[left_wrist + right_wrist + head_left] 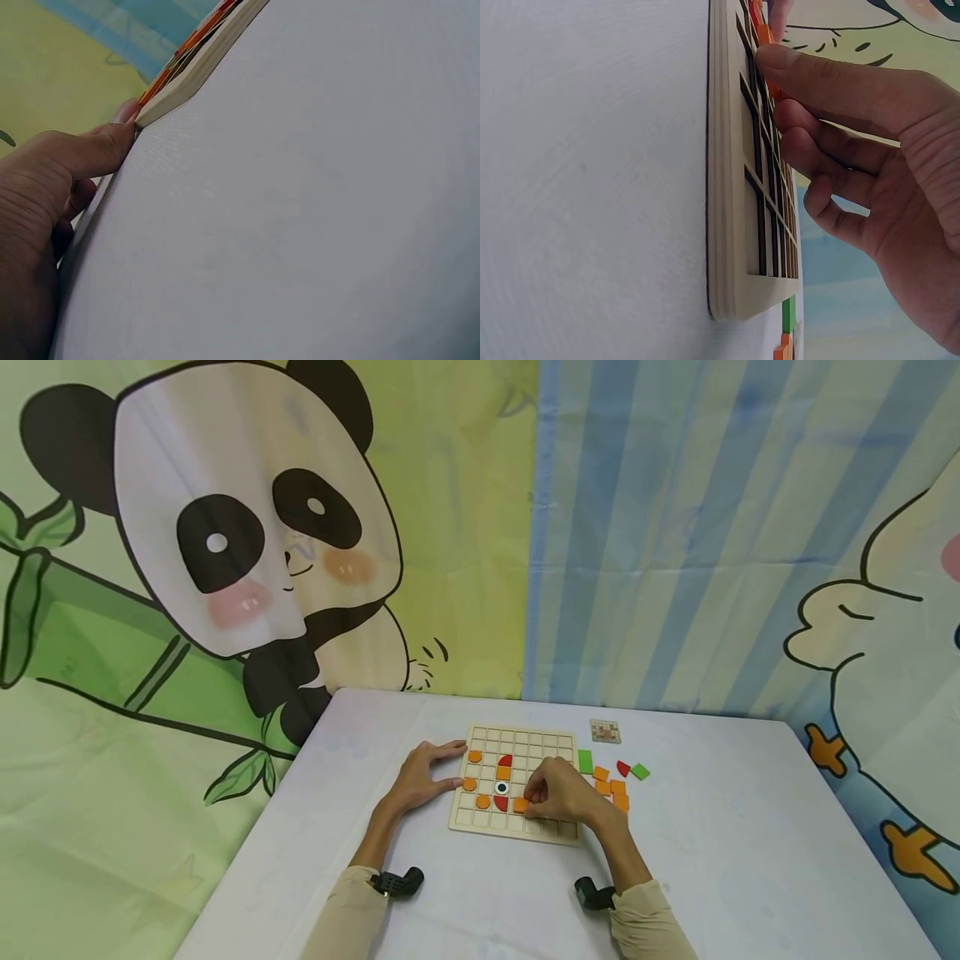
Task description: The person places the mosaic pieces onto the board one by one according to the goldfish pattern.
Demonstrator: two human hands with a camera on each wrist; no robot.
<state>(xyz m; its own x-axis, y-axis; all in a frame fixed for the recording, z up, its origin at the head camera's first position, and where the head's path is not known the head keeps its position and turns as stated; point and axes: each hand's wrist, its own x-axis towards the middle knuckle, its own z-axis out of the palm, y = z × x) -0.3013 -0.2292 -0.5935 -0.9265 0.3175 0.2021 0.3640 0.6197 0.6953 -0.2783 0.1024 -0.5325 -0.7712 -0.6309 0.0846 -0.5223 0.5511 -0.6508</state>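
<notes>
The left hand touches the left edge of the board with a spread grip, likely to steady it, while the right hand pinches an orange square on the board beside a red piece, probably for fine control.

A white table carries a board. Right of it lie a card, green pieces, orange pieces and a red piece.
</notes>
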